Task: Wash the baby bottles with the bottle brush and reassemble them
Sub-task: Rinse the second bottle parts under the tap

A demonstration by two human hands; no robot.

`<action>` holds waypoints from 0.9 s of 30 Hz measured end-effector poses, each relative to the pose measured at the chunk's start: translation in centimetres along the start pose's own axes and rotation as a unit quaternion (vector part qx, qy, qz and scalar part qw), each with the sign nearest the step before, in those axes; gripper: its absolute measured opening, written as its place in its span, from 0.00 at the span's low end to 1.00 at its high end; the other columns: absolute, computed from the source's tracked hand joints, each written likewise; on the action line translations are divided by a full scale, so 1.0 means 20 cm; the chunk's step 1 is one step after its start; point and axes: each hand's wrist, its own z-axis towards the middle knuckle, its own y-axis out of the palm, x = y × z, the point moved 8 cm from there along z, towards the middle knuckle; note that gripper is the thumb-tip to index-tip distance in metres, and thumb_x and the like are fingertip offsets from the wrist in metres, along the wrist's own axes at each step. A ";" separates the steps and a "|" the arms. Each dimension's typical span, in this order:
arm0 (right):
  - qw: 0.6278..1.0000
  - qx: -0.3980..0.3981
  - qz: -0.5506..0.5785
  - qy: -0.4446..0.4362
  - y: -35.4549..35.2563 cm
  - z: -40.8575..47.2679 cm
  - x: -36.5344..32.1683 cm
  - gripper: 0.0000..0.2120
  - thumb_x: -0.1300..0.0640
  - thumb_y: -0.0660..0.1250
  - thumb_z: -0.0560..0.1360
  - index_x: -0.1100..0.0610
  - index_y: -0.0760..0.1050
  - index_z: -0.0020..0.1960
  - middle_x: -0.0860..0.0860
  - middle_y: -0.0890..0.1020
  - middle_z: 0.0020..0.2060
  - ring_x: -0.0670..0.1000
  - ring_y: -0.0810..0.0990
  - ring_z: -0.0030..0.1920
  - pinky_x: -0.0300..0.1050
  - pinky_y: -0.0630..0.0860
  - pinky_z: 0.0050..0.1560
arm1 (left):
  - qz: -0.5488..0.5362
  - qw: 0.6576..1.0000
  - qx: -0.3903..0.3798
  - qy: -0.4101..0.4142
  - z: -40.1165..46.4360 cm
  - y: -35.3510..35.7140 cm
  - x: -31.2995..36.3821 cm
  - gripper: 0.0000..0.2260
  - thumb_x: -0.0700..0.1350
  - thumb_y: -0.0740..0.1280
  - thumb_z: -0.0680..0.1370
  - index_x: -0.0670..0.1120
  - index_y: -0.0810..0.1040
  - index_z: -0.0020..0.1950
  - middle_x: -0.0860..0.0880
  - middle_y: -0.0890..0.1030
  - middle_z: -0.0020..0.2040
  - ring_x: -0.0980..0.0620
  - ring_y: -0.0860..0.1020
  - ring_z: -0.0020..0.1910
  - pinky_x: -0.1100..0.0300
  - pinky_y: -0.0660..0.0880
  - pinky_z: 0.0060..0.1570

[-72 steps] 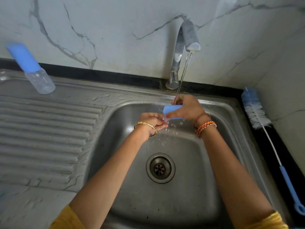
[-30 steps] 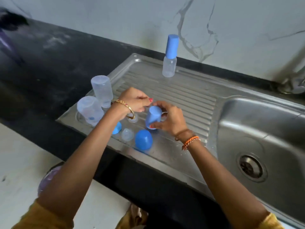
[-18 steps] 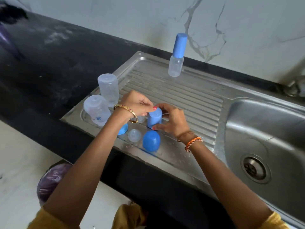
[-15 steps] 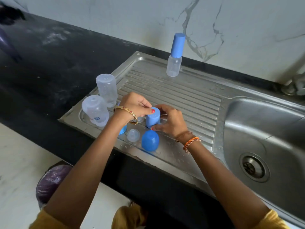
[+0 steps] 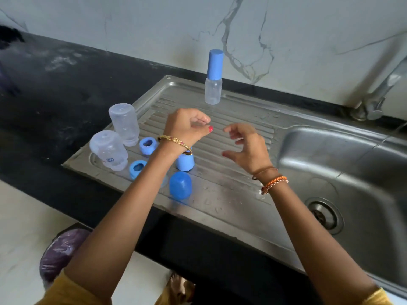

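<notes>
Two clear baby bottles [image 5: 124, 124] [image 5: 108, 150] stand upside down at the left end of the steel drainboard [image 5: 220, 128]. Beside them lie two blue screw rings [image 5: 148, 145] [image 5: 137, 168] and two blue caps [image 5: 185, 162] [image 5: 180, 185]. One assembled bottle with a blue cap [image 5: 213, 78] stands upright at the back. My left hand [image 5: 187, 126] hovers above the caps with loosely curled fingers, holding nothing. My right hand [image 5: 247, 146] floats beside it, fingers spread and relaxed, empty.
The sink basin [image 5: 343, 177] with its drain [image 5: 323, 215] lies to the right, the tap [image 5: 378, 93] at the back right. Black counter [image 5: 66, 89] spreads to the left. A purple bag [image 5: 59, 254] sits on the floor below.
Both hands have let go of the blue cap, which now stands on the drainboard, and have lifted up and apart. Earlier the cap was rinsed under the tap.
</notes>
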 end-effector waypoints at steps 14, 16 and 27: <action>0.938 -0.190 -0.146 0.251 -0.71 -0.63 1.11 0.15 0.61 0.72 0.70 0.54 0.78 0.56 0.48 0.79 0.51 0.46 0.77 0.49 0.36 0.69 0.51 | -0.155 0.937 -0.274 -0.150 -0.23 1.47 0.30 0.13 0.37 0.69 0.74 0.40 0.77 0.59 0.50 0.78 0.46 0.57 0.76 0.40 0.69 0.73 0.34; 0.917 -0.229 -0.158 0.286 -0.82 -0.66 1.25 0.21 0.56 0.71 0.71 0.53 0.74 0.63 0.48 0.76 0.60 0.50 0.74 0.60 0.38 0.67 0.58 | -0.190 0.925 -0.270 -0.187 -0.23 1.60 0.35 0.14 0.37 0.68 0.75 0.40 0.75 0.61 0.48 0.76 0.50 0.58 0.74 0.37 0.67 0.72 0.38; 0.932 0.148 -0.166 0.284 -1.57 -0.02 1.38 0.22 0.43 0.56 0.78 0.59 0.79 0.51 0.60 0.79 0.44 0.62 0.77 0.52 0.46 0.68 0.44 | -0.345 0.864 -0.128 -0.343 0.06 1.95 0.47 0.11 0.31 0.63 0.76 0.42 0.72 0.35 0.46 0.73 0.34 0.51 0.69 0.31 0.71 0.67 0.20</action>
